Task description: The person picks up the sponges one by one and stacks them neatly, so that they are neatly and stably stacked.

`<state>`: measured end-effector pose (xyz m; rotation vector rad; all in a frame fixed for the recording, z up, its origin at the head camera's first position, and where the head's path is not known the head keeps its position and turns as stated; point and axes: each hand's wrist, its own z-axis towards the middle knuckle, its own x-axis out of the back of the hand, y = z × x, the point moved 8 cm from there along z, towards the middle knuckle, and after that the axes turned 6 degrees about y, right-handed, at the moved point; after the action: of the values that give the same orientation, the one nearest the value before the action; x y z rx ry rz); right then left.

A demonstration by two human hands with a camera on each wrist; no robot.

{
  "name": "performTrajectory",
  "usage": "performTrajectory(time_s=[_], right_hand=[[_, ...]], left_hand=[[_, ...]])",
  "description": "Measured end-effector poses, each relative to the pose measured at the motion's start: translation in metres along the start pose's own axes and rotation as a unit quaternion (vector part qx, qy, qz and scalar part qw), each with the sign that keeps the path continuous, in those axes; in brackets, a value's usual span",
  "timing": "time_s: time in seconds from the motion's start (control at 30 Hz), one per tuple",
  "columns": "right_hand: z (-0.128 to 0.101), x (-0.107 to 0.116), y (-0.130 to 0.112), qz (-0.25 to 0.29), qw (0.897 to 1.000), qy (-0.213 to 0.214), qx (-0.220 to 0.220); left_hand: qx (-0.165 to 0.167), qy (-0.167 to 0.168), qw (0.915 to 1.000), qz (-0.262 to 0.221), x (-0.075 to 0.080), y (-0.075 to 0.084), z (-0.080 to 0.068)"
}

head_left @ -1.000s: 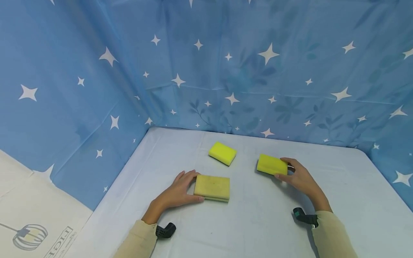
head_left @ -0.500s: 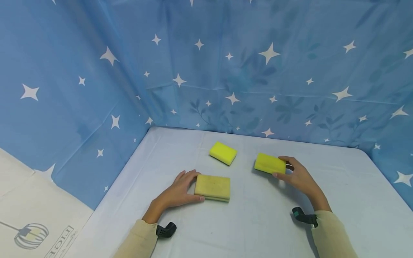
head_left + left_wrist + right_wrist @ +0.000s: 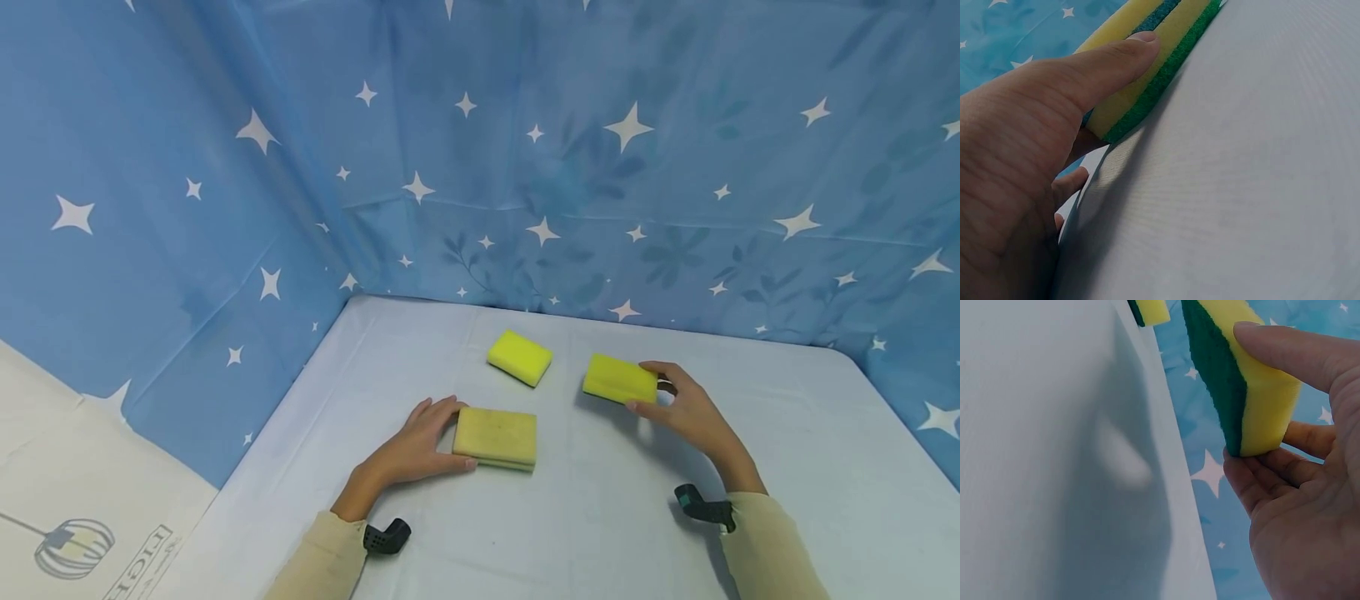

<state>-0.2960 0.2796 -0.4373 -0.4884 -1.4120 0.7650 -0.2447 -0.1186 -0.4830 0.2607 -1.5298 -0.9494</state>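
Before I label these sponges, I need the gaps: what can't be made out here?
Left wrist view: some of the left hand, hidden by the stacked sponges.
Right wrist view: the far end of the held sponge, cut off by the top edge.
Head view: the underside of the untouched sponge, hidden against the table.
Head view: small writing on the cloth, too small to read.

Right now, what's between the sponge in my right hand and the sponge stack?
Only bare white cloth shows between the raised sponge and the stack in the head view.
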Motion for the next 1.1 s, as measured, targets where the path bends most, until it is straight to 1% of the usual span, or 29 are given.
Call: performTrajectory(time_s=[0.13,0.37,0.6,0.87,1.1], right_hand=[[0.001,0.0,-0.008,0.004,1.0,0.002,0.008],[0.001,-0.006,-0.026,0.01,0.999,0.003,0.035],[-0.001,-0.005,-0.038,0.009,0.998,0.011,0.063],[-0.005,-0.002,-0.051,0.005,0.997,0.026,0.077],[-0.008,-0.004,-0.066,0.008,0.995,0.025,0.097]], left_hand=[[0.0,0.0,1.0,0.002,0.0,-0.001,0.001],[0.007,0.005,1.0,0.002,0.002,-0.004,-0.001],[-0.01,0.001,0.9999,0.005,0.0,-0.002,0.001],[-0.012,-0.001,0.9999,0.009,0.0,0.001,0.002],[-0.009,-0.001,0.9999,0.008,-0.001,-0.002,0.002]])
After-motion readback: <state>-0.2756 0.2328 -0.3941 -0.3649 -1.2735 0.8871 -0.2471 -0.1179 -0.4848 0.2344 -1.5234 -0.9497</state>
